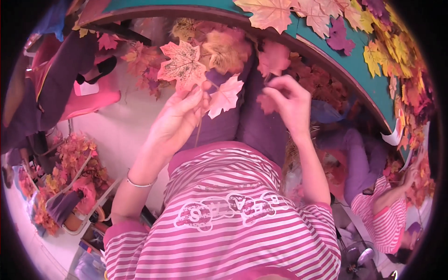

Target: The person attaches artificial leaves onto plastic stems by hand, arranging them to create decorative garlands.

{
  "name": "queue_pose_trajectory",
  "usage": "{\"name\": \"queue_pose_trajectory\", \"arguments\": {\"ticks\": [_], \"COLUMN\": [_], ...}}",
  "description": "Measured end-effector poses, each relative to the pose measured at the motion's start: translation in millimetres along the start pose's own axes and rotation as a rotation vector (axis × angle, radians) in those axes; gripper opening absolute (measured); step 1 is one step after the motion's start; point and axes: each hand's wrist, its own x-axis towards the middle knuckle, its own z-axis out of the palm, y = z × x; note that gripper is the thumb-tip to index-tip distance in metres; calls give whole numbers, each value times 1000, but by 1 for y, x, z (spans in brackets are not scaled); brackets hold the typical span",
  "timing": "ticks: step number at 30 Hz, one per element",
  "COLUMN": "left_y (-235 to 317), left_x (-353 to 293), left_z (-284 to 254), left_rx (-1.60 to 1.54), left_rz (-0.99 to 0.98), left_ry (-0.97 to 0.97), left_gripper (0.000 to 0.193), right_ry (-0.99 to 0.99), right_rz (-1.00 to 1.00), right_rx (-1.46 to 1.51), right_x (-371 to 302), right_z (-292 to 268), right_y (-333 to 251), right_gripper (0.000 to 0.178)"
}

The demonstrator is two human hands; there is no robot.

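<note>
Over my lap, my left hand pinches the stem of an artificial maple leaf spray. Its speckled pink-orange leaf stands above the fingers, and a paler pink leaf sticks out to the right. A thin stem hangs below that hand. To the right, my right hand is closed, thumb against fingers, at the stem of a pink artificial maple leaf. Another pinkish leaf shows just below its fingertips. Blurred yellow-orange leaves lie beyond, near my knees.
A curved green-topped table arches across the far side, with yellow, orange and purple leaves heaped on its right. Leaf bunches fill the floor at left, near a pink stool. Another person in a striped shirt sits at right.
</note>
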Motion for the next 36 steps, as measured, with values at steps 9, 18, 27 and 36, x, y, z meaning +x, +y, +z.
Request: {"name": "queue_pose_trajectory", "arguments": {"ticks": [9, 18, 27, 36], "left_y": [-33, -48, -50, -53], "left_x": [11, 12, 8, 10], "left_z": [41, 69, 76, 80], "left_rx": [104, 474, 466, 420], "left_rz": [-171, 113, 194, 264], "left_ry": [5, -47, -31, -33], "left_gripper": [18, 17, 18, 20], "right_ry": [378, -271, 24, 38], "right_rz": [-583, -601, -41, 92], "right_rx": [-836, -327, 281, 486], "right_x": [-82, -72, -75, -71], "right_z": [-9, 8, 26, 32], "right_y": [-82, -85, -59, -63], "right_gripper": [15, 16, 14, 15]}}
